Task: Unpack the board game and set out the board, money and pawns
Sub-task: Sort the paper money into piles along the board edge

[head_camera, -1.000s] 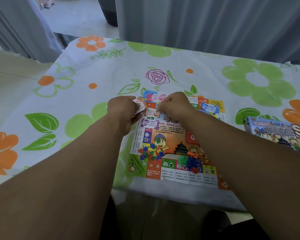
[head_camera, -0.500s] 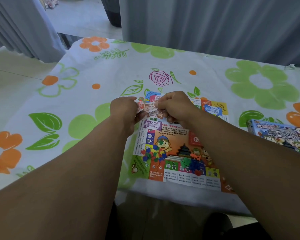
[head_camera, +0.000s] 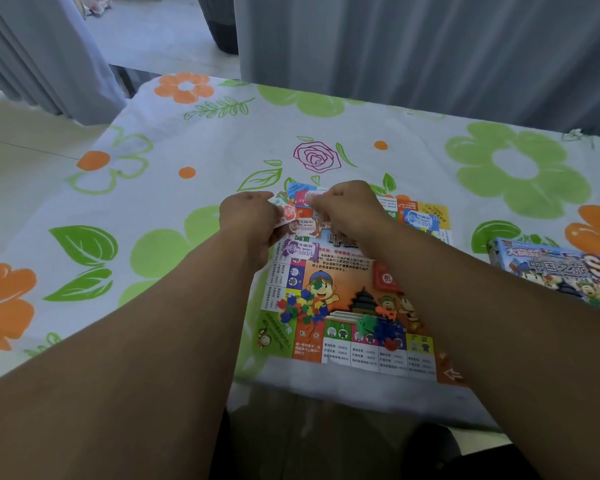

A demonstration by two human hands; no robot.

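The colourful game board [head_camera: 347, 282] lies flat near the table's front edge. My left hand [head_camera: 248, 220] grips a small stack of paper money [head_camera: 286, 211] over the board's far left corner. My right hand [head_camera: 347, 211] pinches a pink note [head_camera: 305, 197] beside it. Loose notes lie on the board: a purple one [head_camera: 300, 249], an orange-brown one [head_camera: 305, 226] and a blue one [head_camera: 421, 218]. Two heaps of small plastic pawns sit on the board, one multicoloured [head_camera: 303, 310], one green, blue and red [head_camera: 381, 330].
The blue game box [head_camera: 555, 271] lies at the right on the flowered tablecloth [head_camera: 153, 209]. Grey curtains [head_camera: 413, 57] hang behind the table. The table's left edge drops to the floor [head_camera: 21, 140].
Both hands stayed together over the board's far left corner. The right hand lifted a note off the stack and now holds a pink one a little farther up.
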